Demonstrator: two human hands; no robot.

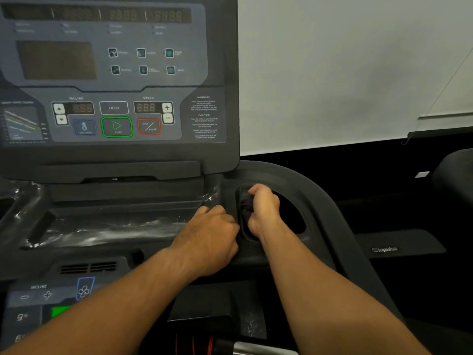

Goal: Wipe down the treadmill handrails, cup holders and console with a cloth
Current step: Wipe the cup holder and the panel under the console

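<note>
The treadmill console (115,73) fills the upper left, its displays dark. To its lower right lies the right cup holder (294,219), a dark oval recess in the black housing. My right hand (263,208) is inside the recess and grips a dark cloth (245,203) bunched against the holder's left wall. My left hand (210,234) rests with curled fingers on the housing edge just left of the cup holder; what its fingers hold, if anything, is hidden.
A shelf wrapped in shiny plastic film (115,226) runs below the console. A lower control panel (46,295) with incline buttons sits at the bottom left. A neighbouring machine (399,247) stands dark at the right under a white wall (345,73).
</note>
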